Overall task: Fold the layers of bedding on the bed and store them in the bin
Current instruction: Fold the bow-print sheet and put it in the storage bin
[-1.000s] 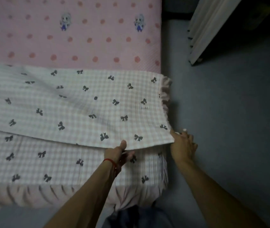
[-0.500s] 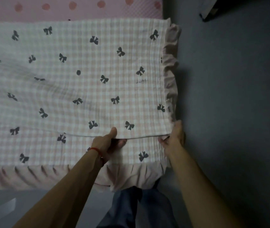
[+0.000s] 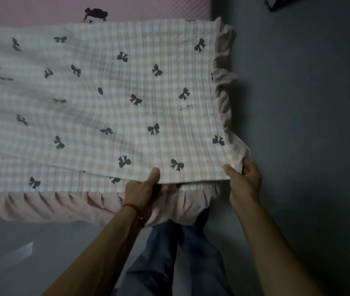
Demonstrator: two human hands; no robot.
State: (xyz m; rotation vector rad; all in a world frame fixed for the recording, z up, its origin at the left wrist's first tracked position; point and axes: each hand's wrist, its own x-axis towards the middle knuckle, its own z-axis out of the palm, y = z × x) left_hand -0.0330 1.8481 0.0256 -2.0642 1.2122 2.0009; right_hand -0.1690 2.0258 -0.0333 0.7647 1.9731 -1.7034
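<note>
A pink-and-white checked blanket [image 3: 110, 99] with dark bows and a pink ruffled border lies folded over itself across the bed. My left hand [image 3: 143, 188] pinches the near edge of its top layer, thumb on top. My right hand [image 3: 244, 180] grips the near right corner by the ruffle. The lower layer shows under the lifted edge, and its ruffle [image 3: 41, 201] hangs over the bed's near side. Beyond the blanket's far edge a pink sheet [image 3: 148, 7] is visible. No bin is in view.
Grey floor [image 3: 308, 124] runs along the bed's right side and in front of it. My legs in blue jeans [image 3: 169, 253] stand against the bed's near edge. A pale strip [image 3: 18, 253] lies on the floor at lower left. A dark object [image 3: 276, 3] sits at top right.
Both hands have pulled the top layer's edge toward me, down to the bed's near edge. The fold covers more of the lower layer, and less pink sheet shows beyond it.
</note>
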